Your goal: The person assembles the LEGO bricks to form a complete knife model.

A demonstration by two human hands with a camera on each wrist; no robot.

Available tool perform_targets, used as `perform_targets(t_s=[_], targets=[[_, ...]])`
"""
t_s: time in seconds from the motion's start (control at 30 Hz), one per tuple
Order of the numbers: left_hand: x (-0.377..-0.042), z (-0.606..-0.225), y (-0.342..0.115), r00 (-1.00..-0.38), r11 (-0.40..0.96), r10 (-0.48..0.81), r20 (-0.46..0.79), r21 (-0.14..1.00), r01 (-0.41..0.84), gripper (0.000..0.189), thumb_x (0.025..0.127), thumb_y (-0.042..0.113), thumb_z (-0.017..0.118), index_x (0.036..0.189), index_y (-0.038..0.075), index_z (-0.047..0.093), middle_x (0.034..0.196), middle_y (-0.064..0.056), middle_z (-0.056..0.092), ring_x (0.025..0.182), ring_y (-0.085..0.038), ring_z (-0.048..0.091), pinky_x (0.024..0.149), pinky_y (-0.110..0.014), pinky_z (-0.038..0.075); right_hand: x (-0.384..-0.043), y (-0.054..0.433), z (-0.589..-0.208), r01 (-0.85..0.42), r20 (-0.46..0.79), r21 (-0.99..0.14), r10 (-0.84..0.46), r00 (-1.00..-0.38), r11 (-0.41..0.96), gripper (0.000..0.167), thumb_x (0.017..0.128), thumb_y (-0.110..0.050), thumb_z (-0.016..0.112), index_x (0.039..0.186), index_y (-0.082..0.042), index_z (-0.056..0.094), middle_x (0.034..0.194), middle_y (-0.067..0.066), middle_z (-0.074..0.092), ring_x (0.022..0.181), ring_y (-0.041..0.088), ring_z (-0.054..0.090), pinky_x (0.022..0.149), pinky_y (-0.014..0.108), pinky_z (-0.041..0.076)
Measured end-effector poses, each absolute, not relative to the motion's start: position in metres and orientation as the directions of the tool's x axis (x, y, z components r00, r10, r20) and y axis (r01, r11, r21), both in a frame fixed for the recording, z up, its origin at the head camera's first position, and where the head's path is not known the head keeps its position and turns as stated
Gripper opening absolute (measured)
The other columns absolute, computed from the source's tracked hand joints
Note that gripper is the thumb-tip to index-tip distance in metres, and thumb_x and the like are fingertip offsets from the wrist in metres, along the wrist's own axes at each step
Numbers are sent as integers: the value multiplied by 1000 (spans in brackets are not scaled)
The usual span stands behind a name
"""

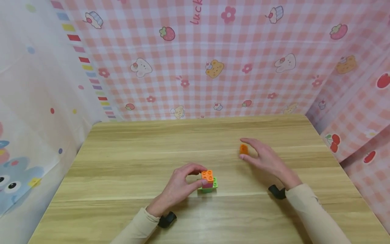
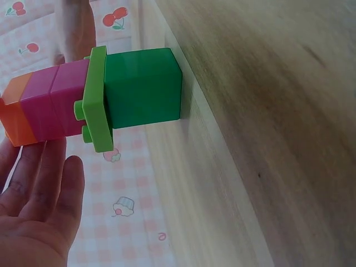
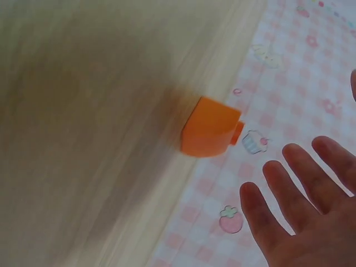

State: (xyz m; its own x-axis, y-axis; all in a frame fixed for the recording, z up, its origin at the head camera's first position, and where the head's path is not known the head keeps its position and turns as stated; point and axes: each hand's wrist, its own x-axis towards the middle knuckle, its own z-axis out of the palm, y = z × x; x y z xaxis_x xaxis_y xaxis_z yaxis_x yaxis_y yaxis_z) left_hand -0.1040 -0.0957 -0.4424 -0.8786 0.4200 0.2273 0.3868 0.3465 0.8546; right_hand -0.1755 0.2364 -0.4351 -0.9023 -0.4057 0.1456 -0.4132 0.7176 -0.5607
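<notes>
Wood tbl [image 1: 122, 145]; over it R hand [image 1: 266, 159], fingers apart, & L hand [image 1: 179, 183], clamped on upper pcs of upright block stack [image 1: 208, 179]. Loose orange blk [image 1: 244, 149]: on tbl, beyond & right of stack, betw. R thumb/fingers, contact unclear.

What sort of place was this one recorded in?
Probably a curtained-off filming or play corner, going by the wood-grain table, the pink checked, cartoon-printed hangings behind it, and the stack of toy bricks standing on it.
</notes>
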Motion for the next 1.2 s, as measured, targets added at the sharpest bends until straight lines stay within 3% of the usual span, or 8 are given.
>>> perform_targets(t_s=[0.57, 0.83, 1.07, 1.2], targets=[[-107, -445, -95, -868, 268, 442, 227, 890, 370, 29, 92, 11, 80, 120, 9, 70, 114, 0, 71, 103, -15, 70, 93, -31, 59, -212, 252, -445, -320, -38, -576, -416, -909, 752, 71, 98, -38, 74, 153, -3, 46, 155, 22, 47, 144, 44, 41, 117, 63, 35], [-106, -446, -96, -868, 246, 443, 224, 901, 358, 28, 94, 13, 79, 120, 9, 70, 114, -2, 71, 102, -17, 71, 94, -38, 60, -219, 252, -447, -312, -65, -590, -429, -901, 744, 59, 99, -24, 73, 148, 1, 52, 145, 23, 57, 133, 42, 54, 111, 60, 43], [-106, -447, -96, -870, 237, 445, 213, 909, 343, 29, 94, 13, 79, 121, 8, 69, 115, -2, 71, 104, -17, 70, 95, -36, 59, -222, 250, -449, -317, -61, -586, -430, -901, 746, 44, 99, -16, 71, 138, 3, 61, 125, 17, 70, 114, 34, 65, 98, 53, 55], [-105, -447, -97, -872, 240, 444, 207, 910, 338, 29, 94, 14, 78, 121, 9, 69, 116, -2, 71, 104, -18, 70, 96, -37, 59, -220, 249, -450, -308, -55, -594, -419, -906, 744, 43, 101, -18, 70, 138, 3, 61, 127, 20, 69, 115, 36, 66, 98, 53, 55]])
